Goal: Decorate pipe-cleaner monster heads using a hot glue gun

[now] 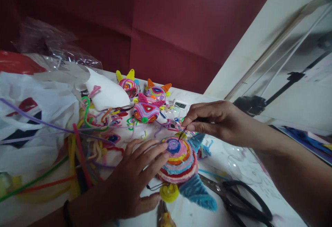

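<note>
The dome (178, 161), a rounded shape wound in bands of coloured pipe cleaner, sits on the white table (233, 171). A yellow coil and a blue fuzzy fin stick out of its near side, and another blue fin stands on its right.

The left hand (135, 182) lies flat and spread against the dome's left flank, its fingertips (163, 147) pressed close to the purple centre, steadying it. It grips nothing.

The right hand (210, 118) hovers just behind the dome, thumb and forefinger pinched shut on a thin dark wire (183, 132) whose lower end meets the dome's top by the purple spot. Whether that wire is a tool or a pipe cleaner end I cannot tell.

Black scissors (241, 199) lie just right of the dome, blades pointing under the blue fin. Three smaller finished figures (146, 111) stand behind the dome, and loose pipe cleaners (85, 140) sprawl to its left.

Risks, as I judge them: the wire could slip and poke the left fingertips, which sit very near its end. Too hard a push could loosen the wound bands or tip the dome. The right forearm could also catch the scissors.
</note>
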A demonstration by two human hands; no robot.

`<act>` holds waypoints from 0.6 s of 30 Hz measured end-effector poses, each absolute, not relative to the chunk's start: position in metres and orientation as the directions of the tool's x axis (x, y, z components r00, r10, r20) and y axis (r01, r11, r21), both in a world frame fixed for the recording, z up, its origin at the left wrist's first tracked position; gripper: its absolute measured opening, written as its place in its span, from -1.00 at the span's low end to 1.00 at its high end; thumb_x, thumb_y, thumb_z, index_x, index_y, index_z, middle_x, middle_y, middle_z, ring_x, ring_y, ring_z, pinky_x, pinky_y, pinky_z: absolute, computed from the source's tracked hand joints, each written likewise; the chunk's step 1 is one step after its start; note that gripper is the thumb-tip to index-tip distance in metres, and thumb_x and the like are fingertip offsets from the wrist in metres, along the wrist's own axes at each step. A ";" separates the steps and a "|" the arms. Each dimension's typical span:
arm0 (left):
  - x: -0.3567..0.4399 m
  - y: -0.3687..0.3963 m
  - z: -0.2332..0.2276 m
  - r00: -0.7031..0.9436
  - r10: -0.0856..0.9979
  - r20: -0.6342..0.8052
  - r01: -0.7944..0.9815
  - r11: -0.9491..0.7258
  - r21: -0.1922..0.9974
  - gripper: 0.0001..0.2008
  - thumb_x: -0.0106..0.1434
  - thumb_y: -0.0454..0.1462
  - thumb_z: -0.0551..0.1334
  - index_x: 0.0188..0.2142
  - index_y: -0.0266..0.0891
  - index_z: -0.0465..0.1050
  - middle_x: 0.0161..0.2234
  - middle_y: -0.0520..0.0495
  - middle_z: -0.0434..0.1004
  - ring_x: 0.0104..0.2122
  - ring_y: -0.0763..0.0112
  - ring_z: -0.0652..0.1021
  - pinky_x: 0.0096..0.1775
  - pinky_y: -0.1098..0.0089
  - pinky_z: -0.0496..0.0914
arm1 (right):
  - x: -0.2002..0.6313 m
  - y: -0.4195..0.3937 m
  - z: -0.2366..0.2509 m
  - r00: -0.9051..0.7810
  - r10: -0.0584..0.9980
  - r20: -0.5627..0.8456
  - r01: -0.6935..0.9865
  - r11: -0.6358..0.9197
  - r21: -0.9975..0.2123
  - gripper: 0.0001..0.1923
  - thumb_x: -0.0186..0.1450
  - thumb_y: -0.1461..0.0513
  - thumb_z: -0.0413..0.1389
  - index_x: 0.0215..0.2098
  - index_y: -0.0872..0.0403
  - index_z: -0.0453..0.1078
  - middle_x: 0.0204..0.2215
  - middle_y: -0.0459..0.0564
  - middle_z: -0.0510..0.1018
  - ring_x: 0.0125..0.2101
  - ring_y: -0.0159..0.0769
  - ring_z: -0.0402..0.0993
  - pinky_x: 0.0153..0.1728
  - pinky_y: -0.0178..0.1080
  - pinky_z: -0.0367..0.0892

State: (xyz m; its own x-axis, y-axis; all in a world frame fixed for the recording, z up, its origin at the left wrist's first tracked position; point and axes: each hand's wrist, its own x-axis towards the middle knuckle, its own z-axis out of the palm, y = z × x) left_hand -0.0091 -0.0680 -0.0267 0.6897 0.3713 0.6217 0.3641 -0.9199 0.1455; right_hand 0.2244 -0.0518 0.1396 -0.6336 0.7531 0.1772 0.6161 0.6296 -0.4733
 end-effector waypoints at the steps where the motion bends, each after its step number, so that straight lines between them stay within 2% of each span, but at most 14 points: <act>1: -0.009 -0.068 -0.027 0.689 0.369 0.624 0.362 -0.921 0.145 -0.25 0.02 -0.32 0.21 0.23 -0.27 0.07 0.24 -0.28 0.20 0.25 -0.04 0.16 0.20 -0.09 -0.02 | 0.223 -0.050 0.140 -0.643 0.748 0.166 0.615 0.633 -0.469 -0.85 0.31 0.24 0.11 -0.31 0.15 0.49 -0.43 -0.05 0.53 -0.40 -0.43 0.43 -0.41 -0.43 0.33; 7: -0.009 -0.068 -0.026 0.682 0.373 0.629 0.369 -0.918 0.144 -0.26 0.02 -0.31 0.23 0.23 -0.26 0.08 0.23 -0.27 0.24 0.23 -0.05 0.20 0.20 -0.10 0.00 | 0.221 -0.046 0.141 -0.656 0.741 0.145 0.616 0.636 -0.465 -0.84 0.31 0.23 0.11 -0.29 0.14 0.50 -0.42 -0.04 0.53 -0.40 -0.43 0.44 -0.41 -0.42 0.34; 18: -0.009 -0.068 -0.026 0.693 0.367 0.621 0.363 -0.921 0.138 -0.25 0.02 -0.32 0.21 0.23 -0.29 0.08 0.25 -0.26 0.19 0.26 -0.02 0.14 0.21 -0.08 -0.05 | 0.220 -0.039 0.136 -0.711 0.692 0.122 0.576 0.673 -0.464 -0.84 0.32 0.30 0.08 -0.23 0.18 0.50 -0.36 -0.02 0.55 -0.36 -0.45 0.48 -0.35 -0.46 0.36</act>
